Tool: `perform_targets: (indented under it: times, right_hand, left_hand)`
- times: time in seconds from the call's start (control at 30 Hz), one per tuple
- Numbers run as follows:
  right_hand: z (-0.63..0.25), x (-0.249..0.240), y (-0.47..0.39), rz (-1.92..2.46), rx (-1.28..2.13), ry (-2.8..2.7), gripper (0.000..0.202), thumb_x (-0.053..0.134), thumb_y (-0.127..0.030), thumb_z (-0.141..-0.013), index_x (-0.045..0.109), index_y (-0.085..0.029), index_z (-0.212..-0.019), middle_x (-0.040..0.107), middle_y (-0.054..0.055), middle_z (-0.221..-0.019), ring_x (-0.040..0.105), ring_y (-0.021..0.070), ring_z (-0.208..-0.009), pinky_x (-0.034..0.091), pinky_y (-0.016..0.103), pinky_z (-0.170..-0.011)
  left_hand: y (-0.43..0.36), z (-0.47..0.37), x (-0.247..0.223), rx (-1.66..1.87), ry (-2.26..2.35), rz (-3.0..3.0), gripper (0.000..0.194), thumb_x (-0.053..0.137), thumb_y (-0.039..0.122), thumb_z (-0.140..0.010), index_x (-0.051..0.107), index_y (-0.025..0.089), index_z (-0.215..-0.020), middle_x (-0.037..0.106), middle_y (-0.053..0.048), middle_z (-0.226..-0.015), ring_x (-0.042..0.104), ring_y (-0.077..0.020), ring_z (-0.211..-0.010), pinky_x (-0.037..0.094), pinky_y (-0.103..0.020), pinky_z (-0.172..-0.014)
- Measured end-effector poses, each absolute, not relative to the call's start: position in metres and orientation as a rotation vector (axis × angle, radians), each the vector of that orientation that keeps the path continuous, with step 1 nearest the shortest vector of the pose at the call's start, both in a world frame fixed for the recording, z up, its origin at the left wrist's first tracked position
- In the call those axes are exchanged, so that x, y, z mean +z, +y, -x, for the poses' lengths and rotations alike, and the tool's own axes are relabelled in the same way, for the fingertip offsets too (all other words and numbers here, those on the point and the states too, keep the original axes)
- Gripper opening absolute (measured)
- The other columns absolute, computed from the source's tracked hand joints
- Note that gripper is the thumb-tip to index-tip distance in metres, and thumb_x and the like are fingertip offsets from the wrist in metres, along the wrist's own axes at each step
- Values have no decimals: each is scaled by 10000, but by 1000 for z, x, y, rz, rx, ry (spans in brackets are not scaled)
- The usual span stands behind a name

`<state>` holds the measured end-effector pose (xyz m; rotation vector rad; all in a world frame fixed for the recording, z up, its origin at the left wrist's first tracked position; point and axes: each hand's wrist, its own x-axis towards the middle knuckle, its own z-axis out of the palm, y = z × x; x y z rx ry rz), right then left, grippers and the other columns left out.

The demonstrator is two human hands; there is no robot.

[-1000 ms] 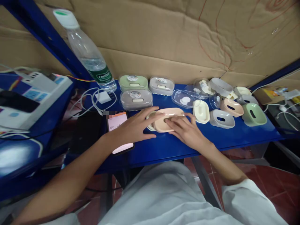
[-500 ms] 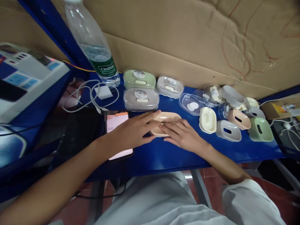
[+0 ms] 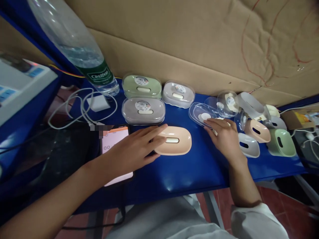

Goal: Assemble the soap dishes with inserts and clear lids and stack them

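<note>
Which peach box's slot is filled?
The peach box by the left hand: a pale piece fills its slot; the other peach box shows a dark gap.

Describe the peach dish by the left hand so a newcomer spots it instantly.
On the blue table, find the three clear-covered boxes. Nearer the camera, with the left hand over its left end, sits the peach dish. A pale bar marks its middle and no clear cover tops it; the other peach piece, farther right, shows a dark slot instead.
</note>
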<state>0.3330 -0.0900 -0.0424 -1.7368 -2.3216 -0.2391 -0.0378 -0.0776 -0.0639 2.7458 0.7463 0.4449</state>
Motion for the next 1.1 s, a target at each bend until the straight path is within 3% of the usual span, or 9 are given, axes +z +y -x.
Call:
perform_targets:
  times: [0.17, 0.3, 0.43, 0.53, 0.73, 0.9, 1.1]
  right_hand:
    - [-331, -35, -90, 1707, -132, -2157, 261, 610, -440, -1089, 784, -245, -1091, 839, 72, -1101, 772, 298, -1065, 492, 515, -1064]
    - [-313, -28, -105, 1558, -111, -1862, 314, 585, -437, -1095, 731, -268, -1316, 796, 90, -1072, 751, 289, -982, 565, 516, -966]
    - [-292, -33, -121, 1421, 262, -1639, 342, 533, -464, -1107, 677, -322, -1383, 696, 45, -951, 680, 216, -753, 593, 402, -683]
    - [-283, -40, -120, 1461, 563, -1682, 390, 498, -492, -1116, 643, -307, -1429, 684, 58, -1052, 638, 171, -709, 581, 339, -607]
    - [-269, -49, -111, 1401, 670, -1836, 439, 609, -441, -1083, 618, -308, -1502, 607, 134, -1478, 717, 242, -1117, 659, 430, -946]
    - [-259, -53, -112, 1341, 622, -1981, 419, 555, -394, -1112, 646, -333, -1517, 666, 92, -1519, 593, 287, -1463, 519, 534, -1231]
    - [-263, -59, -110, 1273, 642, -2138, 459, 443, -357, -1154, 601, -319, -1583, 597, 81, -1626, 552, 270, -1525, 470, 535, -1276]
  left_hand:
    - [-77, 38, -62, 413, 752, -2732, 344, 635, 200, -1049, 621, 227, -1392, 472, -144, -1710, 547, -347, -1523, 493, -529, -1265]
    - [-78, 37, -59, 439, 776, -2653, 526, 653, 180, -1031, 513, 238, -1535, 457, -143, -1721, 490, -335, -1572, 467, -512, -1289]
    - [-80, 36, -61, 475, 854, -2529, 762, 662, 190, -1025, 302, 297, -1688, 401, -145, -1752, 508, -329, -1563, 492, -493, -1262]
    - [-80, 35, -66, 515, 834, -2467, 914, 689, 195, -1011, 155, 341, -1738, 414, -136, -1743, 524, -327, -1552, 512, -487, -1241]
    - [-82, 35, -69, 497, 865, -2531, 1012, 742, 199, -982, 110, 363, -1754, 286, -165, -1799, 557, -384, -1515, 582, -514, -1161]
    - [-83, 34, -67, 456, 854, -2544, 922, 693, 192, -1011, 172, 377, -1749, 301, -148, -1795, 628, -363, -1444, 639, -462, -1087]
    - [-83, 31, -71, 500, 851, -2473, 858, 659, 239, -1046, 182, 364, -1748, 340, -134, -1776, 550, -341, -1525, 603, -471, -1153]
